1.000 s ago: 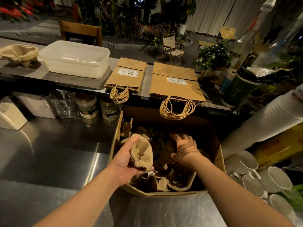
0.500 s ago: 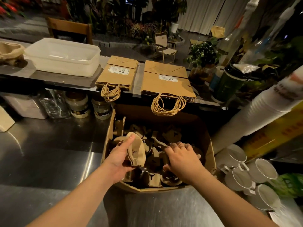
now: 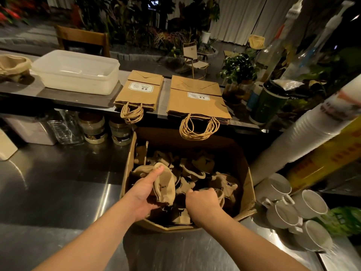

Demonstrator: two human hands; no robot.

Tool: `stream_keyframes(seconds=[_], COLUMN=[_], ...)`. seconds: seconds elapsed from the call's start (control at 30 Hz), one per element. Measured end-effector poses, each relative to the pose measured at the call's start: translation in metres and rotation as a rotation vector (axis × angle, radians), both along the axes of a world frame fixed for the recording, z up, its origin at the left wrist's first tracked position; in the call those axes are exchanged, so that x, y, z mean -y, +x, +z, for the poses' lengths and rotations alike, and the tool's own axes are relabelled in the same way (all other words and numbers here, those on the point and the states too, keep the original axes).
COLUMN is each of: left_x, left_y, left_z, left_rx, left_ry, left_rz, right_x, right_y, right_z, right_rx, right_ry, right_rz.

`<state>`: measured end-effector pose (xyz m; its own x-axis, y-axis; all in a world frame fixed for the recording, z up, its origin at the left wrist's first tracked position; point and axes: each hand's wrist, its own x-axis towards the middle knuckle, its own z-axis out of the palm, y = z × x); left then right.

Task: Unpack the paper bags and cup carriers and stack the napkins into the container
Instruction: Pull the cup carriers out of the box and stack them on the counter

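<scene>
Left hand (image 3: 143,196): gripping carriers (image 3: 165,185) in box (image 3: 247,184)
Right hand (image 3: 203,201): fisted on a carrier
Far: bags (image 3: 195,98), container (image 3: 78,72)
Right: mugs (image 3: 293,208)

This is the working side of a café or drinks bar, seen from behind a stainless-steel table (image 3: 58,192). A long sleeve of stacked white paper cups (image 3: 304,137), white ceramic mugs (image 3: 281,194), jars (image 3: 93,128) under the raised serving ledge (image 3: 58,94) and labelled kraft takeaway bags (image 3: 197,98) all suit drink service. Beyond the ledge lies a customer area with folding chairs (image 3: 193,59), potted plants (image 3: 238,67) and pale curtains (image 3: 234,18).
</scene>
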<state>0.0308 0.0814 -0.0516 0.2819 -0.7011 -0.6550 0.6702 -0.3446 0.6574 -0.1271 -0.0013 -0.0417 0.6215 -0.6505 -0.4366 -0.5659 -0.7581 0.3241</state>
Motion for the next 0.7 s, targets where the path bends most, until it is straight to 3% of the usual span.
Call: stream_keyframes(seconds=[0.23,0.53,0.7], left_x=[-0.001,0.001,0.001], left_y=[0.000,0.003,0.001], left_z=[0.001,0.005,0.010], left_rx=[-0.016,-0.050,-0.090], left_ry=[0.002,-0.020,-0.035], left_rz=[-0.043,-0.009,0.067], right_x=[0.012,0.019,0.018], right_y=[0.003,-0.004,-0.003], right_z=[-0.009,-0.015,0.006], right_rx=[-0.044,-0.084,0.120], right_ry=[0.169,0.065,0.033], right_rz=[-0.210,-0.062,-0.058])
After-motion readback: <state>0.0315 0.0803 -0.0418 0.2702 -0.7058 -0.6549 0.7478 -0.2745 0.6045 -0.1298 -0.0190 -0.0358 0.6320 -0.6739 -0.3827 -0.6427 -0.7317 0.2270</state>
